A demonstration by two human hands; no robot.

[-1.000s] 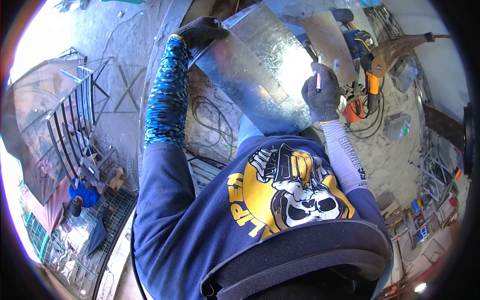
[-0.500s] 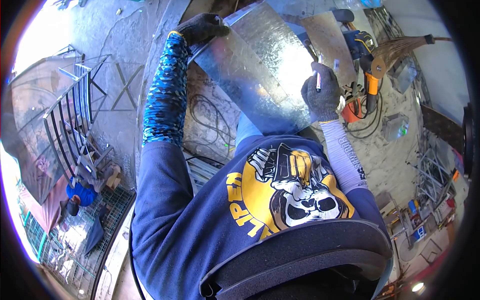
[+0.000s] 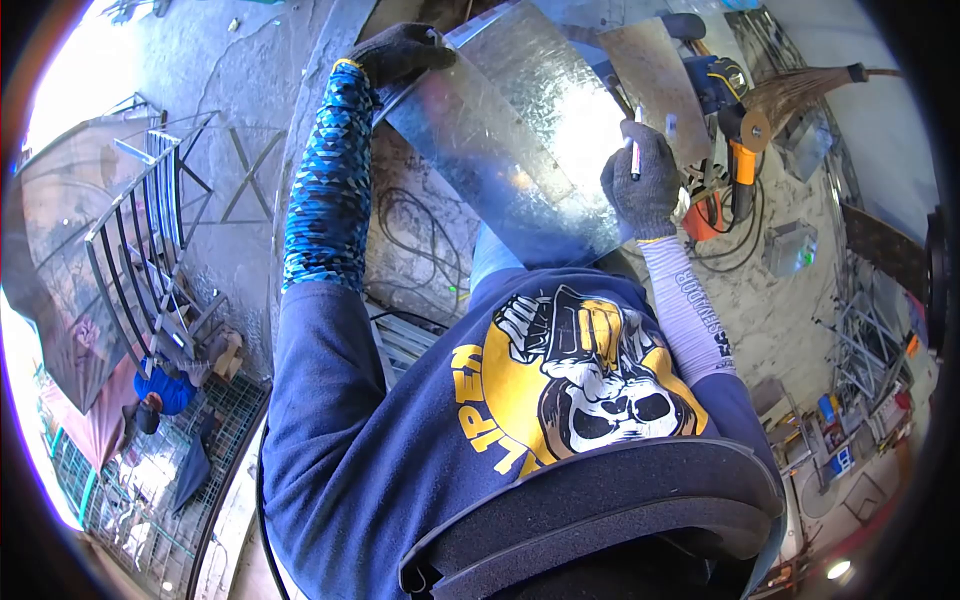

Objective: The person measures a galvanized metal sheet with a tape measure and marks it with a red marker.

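Metal sheet point(image 3: 520, 130) beside angle grinder point(image 3: 735, 150)

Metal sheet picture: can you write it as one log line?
left hand: grips metal sheet edge | right hand: holds marker on sheet | nearby: angle grinder

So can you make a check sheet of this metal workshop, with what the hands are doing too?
Surface: dusty concrete floor.
Job's things: shiny metal sheet; white marker held against it.
Clutter: orange power tool, broom, metal railing.
Grippers: gloved left hand grips the sheet's far edge; gloved right hand closed on the marker.
Cables: black cables looped on the floor.
Surroundings: another person in blue, crouched at lower left.
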